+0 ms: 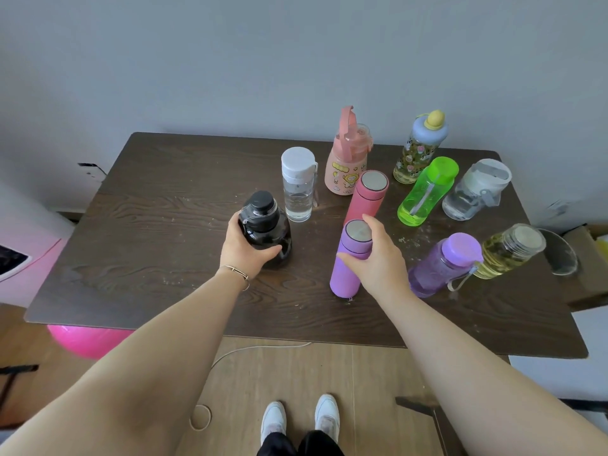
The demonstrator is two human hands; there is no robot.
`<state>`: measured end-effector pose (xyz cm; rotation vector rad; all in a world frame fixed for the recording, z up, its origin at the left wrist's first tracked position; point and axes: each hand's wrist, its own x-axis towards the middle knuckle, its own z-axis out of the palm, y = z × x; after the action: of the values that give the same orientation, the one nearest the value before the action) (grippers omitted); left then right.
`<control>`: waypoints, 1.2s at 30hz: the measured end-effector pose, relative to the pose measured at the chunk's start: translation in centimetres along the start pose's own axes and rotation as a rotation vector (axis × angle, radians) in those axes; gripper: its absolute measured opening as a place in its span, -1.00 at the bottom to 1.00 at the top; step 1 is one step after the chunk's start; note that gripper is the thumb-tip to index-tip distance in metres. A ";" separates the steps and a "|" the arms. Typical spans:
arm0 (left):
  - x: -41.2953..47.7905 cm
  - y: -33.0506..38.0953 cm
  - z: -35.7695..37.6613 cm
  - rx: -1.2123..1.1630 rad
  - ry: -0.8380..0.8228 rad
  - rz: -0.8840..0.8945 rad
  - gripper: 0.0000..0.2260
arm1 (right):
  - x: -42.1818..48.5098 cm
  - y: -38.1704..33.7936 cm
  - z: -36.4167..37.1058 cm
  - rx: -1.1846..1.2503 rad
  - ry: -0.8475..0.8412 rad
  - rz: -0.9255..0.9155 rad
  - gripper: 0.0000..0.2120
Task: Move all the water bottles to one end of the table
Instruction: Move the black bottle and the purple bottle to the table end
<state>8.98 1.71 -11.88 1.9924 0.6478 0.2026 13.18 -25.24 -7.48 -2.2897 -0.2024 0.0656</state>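
Observation:
Several water bottles stand on the dark wooden table [148, 225], most toward its right half. My left hand [245, 246] grips the squat black bottle [268, 225] near the table's middle. My right hand [376, 258] is wrapped around the purple flask [348, 271]. Just behind it stands a pink flask [367, 195]. A clear white-capped bottle [298, 184] stands behind the black one. Further right are a pink cartoon bottle [345, 162], a patterned bottle with a yellow knob [418, 149], a green bottle [426, 192], a clear handled bottle [473, 190], a translucent purple bottle [442, 263] and a glass tea bottle [508, 251].
A grey wall runs behind the table. A pink ball [85, 340] lies under the table's left front edge. A cable [256, 348] and a rubber band [200, 417] lie on the wooden floor. A cardboard box [589, 258] stands right of the table.

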 end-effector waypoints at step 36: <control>8.8 -6.0 -24.1 -0.142 0.264 -0.057 -0.05 | 6.6 -21.4 18.4 0.125 -0.085 -0.042 -0.33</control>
<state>4.58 27.07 -6.20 1.8232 0.8335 0.4698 14.90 3.39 -3.56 -2.1594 -0.2824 0.1505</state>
